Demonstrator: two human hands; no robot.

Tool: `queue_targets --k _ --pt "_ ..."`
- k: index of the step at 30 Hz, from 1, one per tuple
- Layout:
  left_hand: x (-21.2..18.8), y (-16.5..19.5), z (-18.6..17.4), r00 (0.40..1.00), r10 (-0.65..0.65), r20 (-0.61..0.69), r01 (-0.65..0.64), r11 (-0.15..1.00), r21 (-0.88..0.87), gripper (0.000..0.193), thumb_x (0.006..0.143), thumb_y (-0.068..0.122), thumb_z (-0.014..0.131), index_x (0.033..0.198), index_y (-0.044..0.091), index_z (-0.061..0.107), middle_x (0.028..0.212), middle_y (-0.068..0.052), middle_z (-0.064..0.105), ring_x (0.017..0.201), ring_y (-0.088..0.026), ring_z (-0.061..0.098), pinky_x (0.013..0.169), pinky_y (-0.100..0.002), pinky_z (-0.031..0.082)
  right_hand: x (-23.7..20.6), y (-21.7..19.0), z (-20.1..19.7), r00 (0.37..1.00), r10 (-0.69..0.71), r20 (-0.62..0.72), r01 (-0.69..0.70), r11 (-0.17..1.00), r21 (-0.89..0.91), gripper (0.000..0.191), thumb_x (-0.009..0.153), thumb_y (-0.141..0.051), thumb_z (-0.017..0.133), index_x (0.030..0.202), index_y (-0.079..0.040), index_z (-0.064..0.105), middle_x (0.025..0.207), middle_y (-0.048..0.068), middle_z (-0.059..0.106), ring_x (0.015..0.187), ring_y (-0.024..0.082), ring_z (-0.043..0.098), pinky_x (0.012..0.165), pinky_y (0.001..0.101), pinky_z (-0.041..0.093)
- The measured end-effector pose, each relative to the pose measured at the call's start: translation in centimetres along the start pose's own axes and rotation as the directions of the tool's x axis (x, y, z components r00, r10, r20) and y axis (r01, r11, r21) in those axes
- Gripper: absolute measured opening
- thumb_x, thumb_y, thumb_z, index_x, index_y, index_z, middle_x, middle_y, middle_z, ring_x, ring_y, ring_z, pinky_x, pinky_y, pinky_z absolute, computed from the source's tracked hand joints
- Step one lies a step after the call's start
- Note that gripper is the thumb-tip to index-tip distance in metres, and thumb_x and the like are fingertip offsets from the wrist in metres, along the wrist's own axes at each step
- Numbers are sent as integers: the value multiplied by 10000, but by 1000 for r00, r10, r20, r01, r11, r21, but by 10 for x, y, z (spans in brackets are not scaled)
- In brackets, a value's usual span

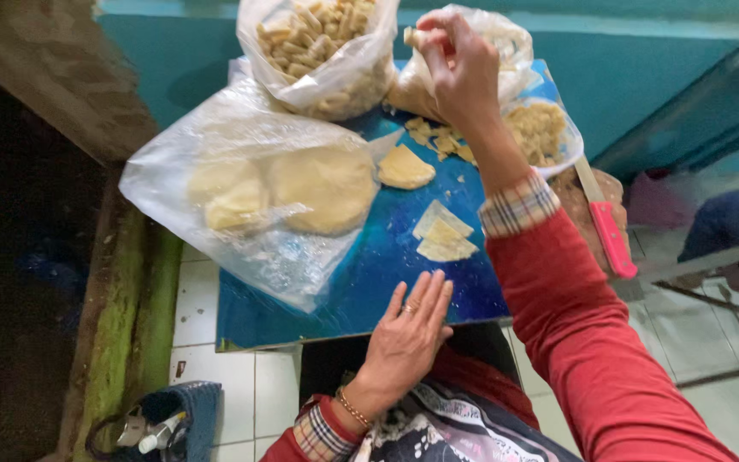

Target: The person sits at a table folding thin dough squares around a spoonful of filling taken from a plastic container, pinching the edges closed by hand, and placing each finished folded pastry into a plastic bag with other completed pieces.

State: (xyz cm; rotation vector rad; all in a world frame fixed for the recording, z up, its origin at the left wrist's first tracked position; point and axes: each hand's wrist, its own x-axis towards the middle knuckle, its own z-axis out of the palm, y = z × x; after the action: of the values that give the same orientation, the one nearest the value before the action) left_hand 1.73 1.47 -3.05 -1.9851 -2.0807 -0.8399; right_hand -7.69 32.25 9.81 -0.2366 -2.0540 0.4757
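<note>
Blue board [361, 291] over white tiled floor [233, 385]; left hand [408, 338] flat, right hand [464, 64] grip pinching dough piece [410, 36].

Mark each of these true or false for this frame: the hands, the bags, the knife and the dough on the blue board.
1. The right hand holds a small rolled piece up at the open bags. True.
2. The left hand grips the knife. False: it lies flat and open on the board; the knife lies apart at the board's right edge.
3. The knife has a pink handle. True.
4. The bag of rolls lies on the floor. False: it stands at the far end of the board.
5. Flat dough discs sit inside the clear bag on the left. True.
6. The cut dough sheets are stacked inside a bowl. False: they lie bare on the board.
</note>
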Motion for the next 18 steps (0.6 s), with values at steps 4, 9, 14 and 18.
queue_targets --k 4,9,14,18 --pt "3 -8 1 996 79 -31 -81 996 -34 552 968 226 586 1454 -28 525 1535 -189 519 1441 -310 481 1174 -490 346 71 26 63 987 -157 -20 156 986 -53 117 965 -86 730 1049 -137 794 927 74 802 737 189 758 686 334 594" --pt "-9 -14 2 963 229 -140 -243 966 -92 408 942 102 594 1322 -32 655 1420 -169 633 1334 -290 615 1116 -427 498 69 9 52 962 -190 194 196 981 -10 259 969 -43 735 1224 -87 758 1048 160 759 837 315 724 762 383 561" --pt "-15 -20 -1 925 285 -252 -335 924 -186 340 881 51 669 1209 -38 676 1184 -145 700 1100 -283 693 954 -408 574 -49 -36 -51 946 -147 288 150 989 10 247 1024 -38 774 1247 -115 703 1356 119 656 1218 316 678 995 386 582" --pt "-4 -28 -26 969 51 -241 -145 908 -392 302 822 -28 661 1104 67 712 1004 -90 751 884 -265 717 769 -366 604 -101 -36 -135 961 125 246 -107 991 -84 277 966 -30 749 1238 -82 730 1319 129 669 1117 247 706 906 349 616"
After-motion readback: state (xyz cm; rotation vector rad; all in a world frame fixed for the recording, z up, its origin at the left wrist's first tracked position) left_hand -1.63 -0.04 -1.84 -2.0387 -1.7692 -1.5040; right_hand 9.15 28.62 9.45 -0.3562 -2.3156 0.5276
